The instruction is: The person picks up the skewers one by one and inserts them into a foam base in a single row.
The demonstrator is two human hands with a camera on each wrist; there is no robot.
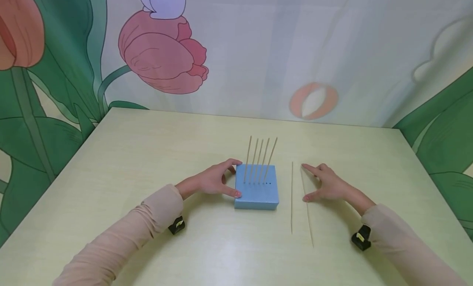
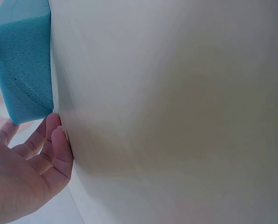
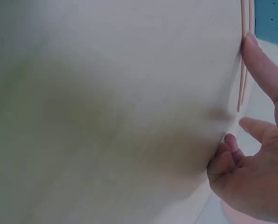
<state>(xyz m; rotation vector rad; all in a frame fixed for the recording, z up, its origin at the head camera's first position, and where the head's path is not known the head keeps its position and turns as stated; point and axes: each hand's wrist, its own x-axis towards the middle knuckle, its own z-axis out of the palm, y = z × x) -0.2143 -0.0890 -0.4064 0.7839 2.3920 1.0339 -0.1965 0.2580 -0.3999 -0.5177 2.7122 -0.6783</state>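
Note:
A light-blue foam block [image 1: 256,195] sits on the table, with several thin wooden sticks [image 1: 262,159] standing upright in a row of holes. My left hand [image 1: 214,179] grips the block's left side, thumb at the near corner and index finger at the far one. In the left wrist view the block [image 2: 24,70] shows its porous side. Two more wooden sticks lie on the table right of the block: a nearer stick [image 1: 292,200] and an outer stick [image 1: 309,224]. Over the outer one is my right hand [image 1: 329,185], thumb touching it, index finger extended by its far end.
The pale wooden table [image 1: 166,142] reaches back to a curtain [image 1: 251,64] printed with flowers and leaves. Small black devices are worn at the left wrist [image 1: 176,225] and the right wrist [image 1: 361,238]. Two dark holes [image 1: 268,183] show beside the standing sticks.

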